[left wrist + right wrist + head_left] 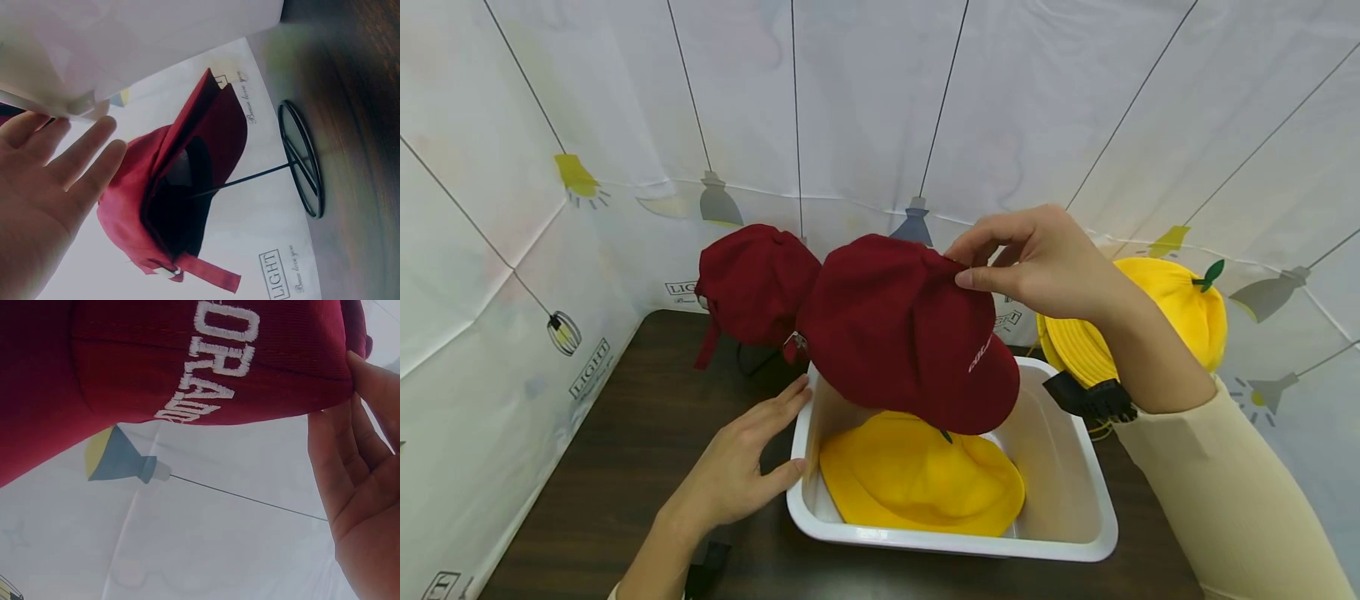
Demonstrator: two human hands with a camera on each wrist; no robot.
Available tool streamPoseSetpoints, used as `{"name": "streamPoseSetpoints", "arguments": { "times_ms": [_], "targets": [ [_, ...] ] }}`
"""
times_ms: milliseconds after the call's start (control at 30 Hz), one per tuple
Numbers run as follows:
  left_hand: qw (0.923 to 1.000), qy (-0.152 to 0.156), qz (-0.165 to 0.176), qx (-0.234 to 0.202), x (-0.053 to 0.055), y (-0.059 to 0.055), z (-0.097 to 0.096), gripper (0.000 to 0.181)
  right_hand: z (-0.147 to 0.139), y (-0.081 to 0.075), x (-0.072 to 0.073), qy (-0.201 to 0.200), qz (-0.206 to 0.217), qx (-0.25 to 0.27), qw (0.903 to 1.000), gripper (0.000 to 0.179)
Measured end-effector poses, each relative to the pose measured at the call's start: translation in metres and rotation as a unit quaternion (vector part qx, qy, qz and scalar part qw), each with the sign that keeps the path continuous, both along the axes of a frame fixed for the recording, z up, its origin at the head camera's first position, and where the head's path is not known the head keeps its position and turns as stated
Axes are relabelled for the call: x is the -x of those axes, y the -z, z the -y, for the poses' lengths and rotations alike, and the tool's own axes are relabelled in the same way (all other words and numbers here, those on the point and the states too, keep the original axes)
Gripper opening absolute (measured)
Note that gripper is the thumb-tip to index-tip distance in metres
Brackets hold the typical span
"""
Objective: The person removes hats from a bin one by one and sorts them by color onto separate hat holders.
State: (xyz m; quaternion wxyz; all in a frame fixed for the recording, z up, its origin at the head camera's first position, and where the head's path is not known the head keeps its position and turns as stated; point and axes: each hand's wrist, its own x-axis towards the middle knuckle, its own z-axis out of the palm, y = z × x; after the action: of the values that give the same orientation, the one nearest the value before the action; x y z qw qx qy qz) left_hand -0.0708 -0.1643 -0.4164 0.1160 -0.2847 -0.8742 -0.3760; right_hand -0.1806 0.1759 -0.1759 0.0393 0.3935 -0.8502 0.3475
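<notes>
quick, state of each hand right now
Left hand: open, touching the white plastic tub.
Right hand: closed, pinching a white-lettered dark red baseball cap.

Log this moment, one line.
right hand: pinches lettered red cap over white bin | left hand: touches bin | yellow hat: in bin

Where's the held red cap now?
Head view, centre: the held red cap, pinched by the right hand, is right of the other red cap and partly hides the white bin.
</notes>
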Motion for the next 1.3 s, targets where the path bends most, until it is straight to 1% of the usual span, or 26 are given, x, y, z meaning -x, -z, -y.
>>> {"name": "streamPoseSetpoints", "arguments": {
  "times_ms": [133, 333, 467, 667, 867, 1033, 1200, 1300],
  "targets": [
    [1.0000, -0.005, 0.002, 0.001, 0.000, 0.000, 0.000, 0.070, 0.005, -0.003, 0.007, 0.004, -0.007, 0.007, 0.9999, 0.021],
    [1.0000, -0.005, 0.001, 0.003, 0.000, 0.000, 0.000, 0.070, 0.012, -0.008, 0.012, 0.028, -0.012, 0.012, 0.9995, 0.019],
    [1.0000, -0.006, -0.001, 0.005, 0.000, 0.000, 0.000, 0.070, 0.017, -0.009, 0.017, 0.040, -0.008, 0.017, 0.9990, 0.018],
    [1.0000, -0.007, -0.003, 0.006, -0.001, 0.000, -0.001, 0.071, 0.026, -0.010, 0.027, 0.036, -0.015, 0.027, 0.9989, 0.016],
    [0.9999, -0.010, 0.003, 0.005, -0.002, 0.000, -0.002, 0.072, 0.038, -0.014, 0.035, 0.040, -0.020, 0.028, 0.9986, 0.015],
    [1.0000, -0.007, 0.004, 0.005, -0.002, -0.001, -0.003, 0.073, 0.050, -0.015, 0.042, 0.054, -0.018, 0.045, 0.9974, 0.014],
    [1.0000, -0.001, 0.004, 0.003, -0.001, 0.000, -0.004, 0.072, 0.061, -0.014, 0.048, 0.066, -0.008, 0.063, 0.9958, 0.014],
    [1.0000, -0.002, 0.005, 0.003, -0.002, -0.001, -0.004, 0.072, 0.067, -0.012, 0.053, 0.074, -0.010, 0.074, 0.9944, 0.015]
  ]
}}
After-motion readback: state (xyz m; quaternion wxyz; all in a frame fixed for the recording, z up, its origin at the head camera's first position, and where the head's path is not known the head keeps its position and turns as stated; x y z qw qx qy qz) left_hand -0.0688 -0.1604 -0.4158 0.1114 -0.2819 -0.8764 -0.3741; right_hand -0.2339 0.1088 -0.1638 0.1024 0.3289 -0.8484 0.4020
